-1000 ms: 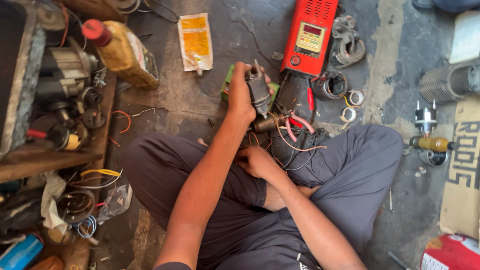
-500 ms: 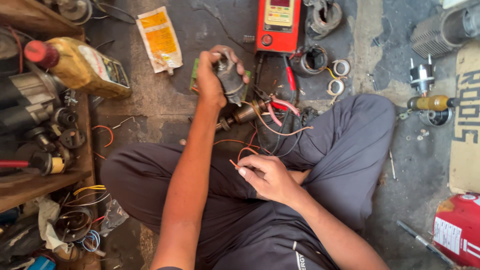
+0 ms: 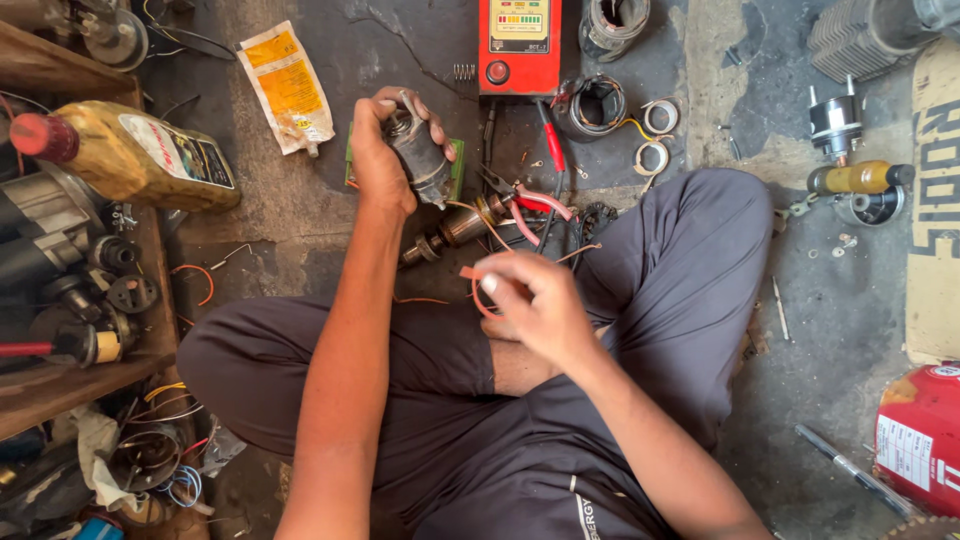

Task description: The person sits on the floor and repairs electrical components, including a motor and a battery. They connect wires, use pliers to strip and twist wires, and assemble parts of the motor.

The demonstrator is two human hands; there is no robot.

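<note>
left hand (image 3: 378,150) wraps its fingers round a grey metal motor can (image 3: 420,158), up over the floor.
it looks heavy and hard, best held round the middle; right hand (image 3: 535,312) fingers pinch a thin, bendy orange wire (image 3: 478,292).

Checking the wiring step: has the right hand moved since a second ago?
Yes. The right hand pulled back from the red tester toward the lap, holding an orange wire.

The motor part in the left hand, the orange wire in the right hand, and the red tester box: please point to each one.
motor part (image 3: 420,158), head view, on its grey metal body.
orange wire (image 3: 478,297), head view, on the curved loop beside the fingers.
red tester box (image 3: 518,62), head view, on its red front below the small display.
</note>
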